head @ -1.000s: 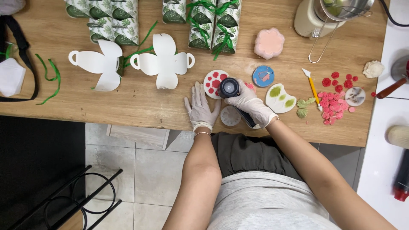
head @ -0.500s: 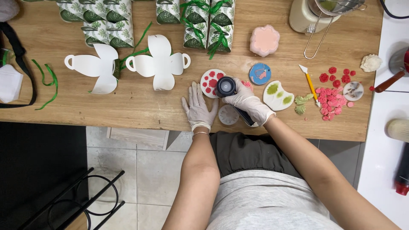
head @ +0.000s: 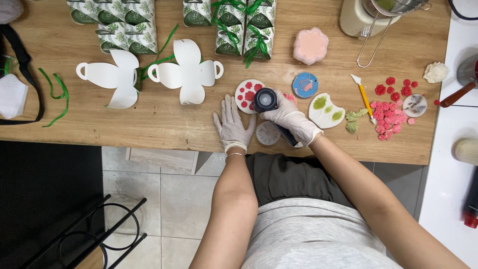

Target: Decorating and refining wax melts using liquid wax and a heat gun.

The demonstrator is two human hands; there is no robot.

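A black cylindrical tool with a round, glassy end is held upright by the right hand, whose gloved grip is clamped around the tool's dark body. The tool stands over the right edge of a round white disc dotted with red flowers, which is taken here as the landmark. Just below and left of that disc, the left hand is laid flat on the wooden worktop, its gloved grip spread apart and holding nothing; its fingertips nearly reach the disc's lower rim. Below and right of the disc, between the two hands, a pale round disc is seen on the worktop.

To the right of the flowered disc, a blue round piece and then a white oval piece with green patches are laid. Farther right, a yellow-handled tool and a heap of small red flowers are found. Above and to the right, a pink flower-shaped block is set. To the left of the disc, two flat white cut-out box blanks are spread, and above them leaf-printed boxes tied with green ribbon are lined up.
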